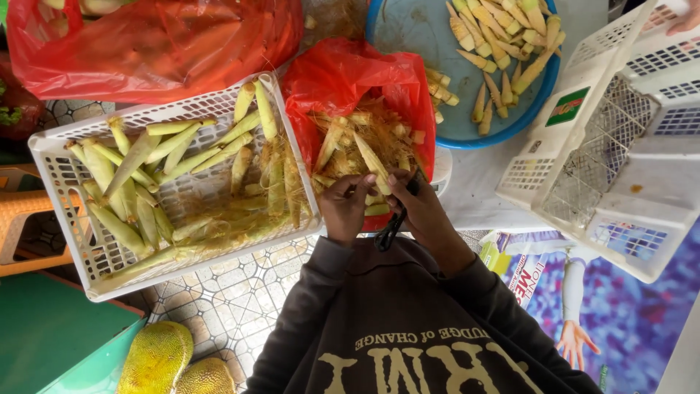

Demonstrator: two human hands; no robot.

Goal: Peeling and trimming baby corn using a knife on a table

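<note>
Peeling goes on: left hand [343, 208] grips a baby corn ear [373, 164], right hand [423, 211] clasps a dark peeler [392, 225]; peeled ears [503, 44] fill the blue tub [408, 33] at one o'clock, many unpeeled ears [138, 190] wait in the white basket [65, 211] at nine.

Left hand [344, 206] grips baby corn ear [372, 162] over open red bag [343, 76] of husks. Right hand [419, 204] beside it, closed on black-handled knife [391, 228]. White basket [73, 197] of unpeeled ears at left. Blue tub [408, 29] of peeled corn above. Empty white basket [642, 241] tilted at right.
</note>
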